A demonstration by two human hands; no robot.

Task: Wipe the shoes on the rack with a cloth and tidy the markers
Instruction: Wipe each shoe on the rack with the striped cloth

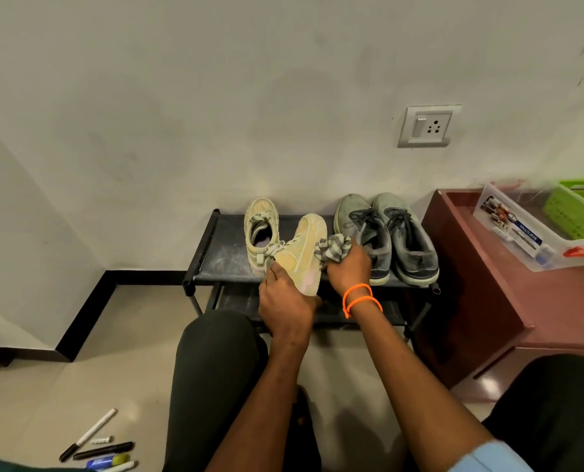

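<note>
A pale wall (215,97) fills the upper part of the view, with a switch-and-socket plate (428,126) set into it at the right. Below it, a dark red cabinet (488,301) stands at the right, touching or just beside the black shoe rack (222,260), and carries a clear plastic box (522,229) and, behind that, a green basket (580,212). The rack stands against the wall on a light tiled floor (120,335). On its top shelf a grey pair of sneakers (391,233) sits at the right, toes to the wall, and one cream sneaker (261,229) sits at the left. The person's knees, in dark trousers, frame the bottom of the view. The second cream sneaker (305,250) is tilted up off the shelf, its heel gripped by the left hand (283,304), fingers curled round it from below. The right hand (348,267), with orange bands on the wrist, clutches a bunched grey striped cloth (333,250) pressed against that sneaker's right side. On the floor at the lower left, well apart from the rack, lie the markers (96,444), loosely scattered, black and white ones together with a blue and yellow one.
</note>
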